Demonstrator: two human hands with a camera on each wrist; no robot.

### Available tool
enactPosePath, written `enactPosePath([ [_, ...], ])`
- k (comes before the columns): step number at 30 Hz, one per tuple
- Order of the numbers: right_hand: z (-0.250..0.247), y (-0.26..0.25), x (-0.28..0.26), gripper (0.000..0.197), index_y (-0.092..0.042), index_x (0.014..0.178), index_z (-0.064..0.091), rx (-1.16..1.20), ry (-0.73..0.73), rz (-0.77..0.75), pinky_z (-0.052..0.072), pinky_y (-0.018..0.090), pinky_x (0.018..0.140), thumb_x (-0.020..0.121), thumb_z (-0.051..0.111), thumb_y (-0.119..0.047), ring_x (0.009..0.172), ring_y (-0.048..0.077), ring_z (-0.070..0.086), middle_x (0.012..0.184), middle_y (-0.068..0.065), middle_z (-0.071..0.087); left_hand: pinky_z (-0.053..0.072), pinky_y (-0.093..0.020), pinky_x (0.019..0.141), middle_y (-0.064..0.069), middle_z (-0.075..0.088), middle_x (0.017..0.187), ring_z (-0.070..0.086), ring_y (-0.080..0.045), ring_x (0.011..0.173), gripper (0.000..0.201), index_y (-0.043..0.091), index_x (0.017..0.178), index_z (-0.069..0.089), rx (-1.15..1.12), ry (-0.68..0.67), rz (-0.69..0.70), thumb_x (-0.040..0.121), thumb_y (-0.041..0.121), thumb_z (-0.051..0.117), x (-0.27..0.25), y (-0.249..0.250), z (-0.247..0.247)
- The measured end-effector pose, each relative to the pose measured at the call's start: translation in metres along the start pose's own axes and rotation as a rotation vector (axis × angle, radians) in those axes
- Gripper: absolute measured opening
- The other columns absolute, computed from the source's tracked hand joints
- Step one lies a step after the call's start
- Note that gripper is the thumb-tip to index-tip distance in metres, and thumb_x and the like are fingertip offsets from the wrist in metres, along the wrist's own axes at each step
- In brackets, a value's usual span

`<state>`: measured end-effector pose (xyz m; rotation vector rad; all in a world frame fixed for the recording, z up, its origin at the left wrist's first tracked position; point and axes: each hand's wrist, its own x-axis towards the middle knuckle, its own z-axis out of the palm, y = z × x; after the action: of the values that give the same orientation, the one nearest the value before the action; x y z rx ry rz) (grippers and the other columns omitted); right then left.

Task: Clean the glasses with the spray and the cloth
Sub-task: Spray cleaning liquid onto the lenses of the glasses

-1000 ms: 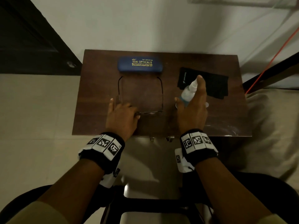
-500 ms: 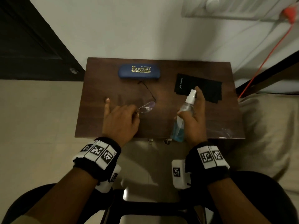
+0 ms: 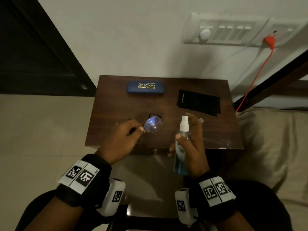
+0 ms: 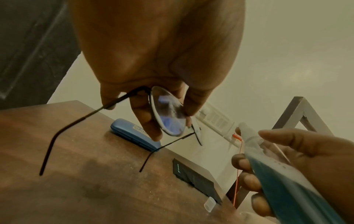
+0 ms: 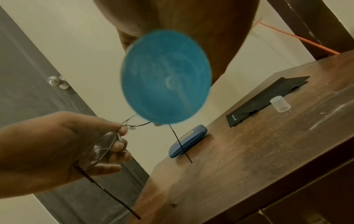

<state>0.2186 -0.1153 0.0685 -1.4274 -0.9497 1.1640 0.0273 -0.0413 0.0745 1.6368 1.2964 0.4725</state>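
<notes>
My left hand [image 3: 123,139] pinches the thin-framed glasses [image 3: 152,125] and holds them above the dark wooden table [image 3: 116,100], one lens facing me and the temples [image 4: 63,133] hanging toward the table. Just right of them my right hand [image 3: 194,144] grips the clear spray bottle [image 3: 180,150] of blue liquid, its white nozzle [image 3: 184,123] upright and the index finger raised behind it. In the right wrist view the bottle's round blue base [image 5: 165,77] fills the middle. The black cloth [image 3: 199,102] lies flat at the table's back right.
A blue glasses case [image 3: 145,87] lies at the table's back centre. The bottle's clear cap [image 3: 201,120] sits near the cloth. A dark door [image 3: 33,47] is at the left, a switch panel [image 3: 233,32] with an orange cable [image 3: 256,75] on the wall, and bedding [image 3: 273,147] to the right.
My left hand has lifted the glasses off the table and turned a lens toward me. My right hand has drawn the spray bottle back and raised it upright beside them.
</notes>
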Motion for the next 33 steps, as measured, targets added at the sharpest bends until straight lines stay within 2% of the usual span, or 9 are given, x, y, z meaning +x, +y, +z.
enactPosePath([
  [3,0.004,-0.001,0.001,0.064,-0.047,0.134,0.033,-0.079,-0.013,-0.073,0.046,0.062,0.092,0.077,0.061,-0.036,0.116,0.038,0.051,0.132,0.01,0.047,0.043,-0.016,0.058,-0.006,0.057,0.064,0.052,-0.003,0.057,0.025,0.008,0.071,0.058,-0.095,-0.018,-0.036,0.095,0.01,0.05,-0.003,0.003,-0.001],
  [6,0.006,-0.004,0.005,0.064,-0.043,0.137,0.032,-0.088,-0.02,-0.138,0.044,0.038,0.102,0.081,0.058,-0.027,0.126,0.005,0.045,0.135,-0.025,0.042,0.041,-0.01,0.054,-0.013,0.054,0.065,0.05,-0.009,0.058,0.025,0.001,0.071,0.058,-0.214,0.001,-0.046,0.094,0.004,0.048,-0.002,0.007,-0.004],
  [7,0.006,-0.004,0.008,0.065,-0.044,0.139,0.03,-0.091,-0.027,-0.153,0.043,0.037,0.102,0.082,0.056,-0.026,0.125,0.006,0.046,0.135,-0.027,0.042,0.04,-0.01,0.054,-0.018,0.053,0.066,0.049,-0.013,0.059,0.025,-0.002,0.072,0.057,-0.252,0.015,-0.043,0.094,0.003,0.047,0.0,0.007,-0.004],
  [11,0.002,-0.005,0.017,0.075,-0.043,0.145,0.019,-0.255,-0.056,-0.197,0.051,0.022,0.083,0.088,0.06,-0.017,0.091,0.008,0.064,0.106,-0.022,0.062,0.039,-0.01,0.054,-0.032,0.054,0.073,0.05,-0.018,0.063,0.024,-0.006,0.075,0.06,-0.329,0.095,-0.02,0.093,0.0,0.046,0.006,0.0,-0.005],
  [18,0.016,-0.003,0.026,0.064,-0.033,0.144,0.027,-0.519,-0.128,-0.279,0.048,0.031,0.098,0.088,0.056,-0.03,0.121,0.004,0.052,0.139,-0.019,0.045,0.044,-0.014,0.057,-0.01,0.061,0.06,0.055,-0.016,0.058,0.025,0.005,0.071,0.067,-0.357,0.109,-0.002,0.086,0.018,0.052,0.018,-0.017,-0.003],
  [22,0.025,0.002,0.028,0.065,-0.029,0.144,0.028,-0.57,-0.168,-0.293,0.041,0.017,0.1,0.087,0.06,-0.025,0.125,-0.006,0.044,0.14,-0.025,0.04,0.048,-0.011,0.071,-0.007,0.072,0.076,0.066,-0.013,0.077,0.017,0.005,0.08,0.073,-0.302,0.073,0.003,0.088,0.007,0.058,0.022,-0.017,-0.011],
  [25,0.026,0.005,0.027,0.07,-0.038,0.145,0.023,-0.642,-0.199,-0.277,0.039,0.005,0.09,0.087,0.059,-0.021,0.109,-0.016,0.046,0.13,-0.028,0.046,0.047,-0.012,0.074,0.0,0.073,0.081,0.065,-0.006,0.08,0.019,0.013,0.078,0.073,-0.263,0.024,-0.004,0.089,0.008,0.058,0.025,-0.019,-0.017],
  [28,0.025,0.007,0.024,0.072,-0.038,0.144,0.024,-0.706,-0.201,-0.277,0.049,0.018,0.084,0.086,0.062,-0.017,0.1,0.001,0.056,0.123,-0.005,0.057,0.045,-0.01,0.071,0.001,0.071,0.072,0.064,-0.005,0.075,0.02,0.013,0.07,0.071,-0.304,0.014,-0.015,0.085,0.009,0.058,0.025,-0.018,-0.02],
  [33,0.027,0.007,0.021,0.067,-0.037,0.138,0.028,-0.724,-0.16,-0.301,0.056,0.035,0.078,0.086,0.063,-0.013,0.095,0.013,0.062,0.116,-0.001,0.06,0.043,-0.011,0.064,0.008,0.062,0.048,0.057,0.002,0.055,0.03,0.007,0.065,0.065,-0.35,-0.011,-0.09,0.09,-0.002,0.051,0.022,-0.01,-0.019],
])
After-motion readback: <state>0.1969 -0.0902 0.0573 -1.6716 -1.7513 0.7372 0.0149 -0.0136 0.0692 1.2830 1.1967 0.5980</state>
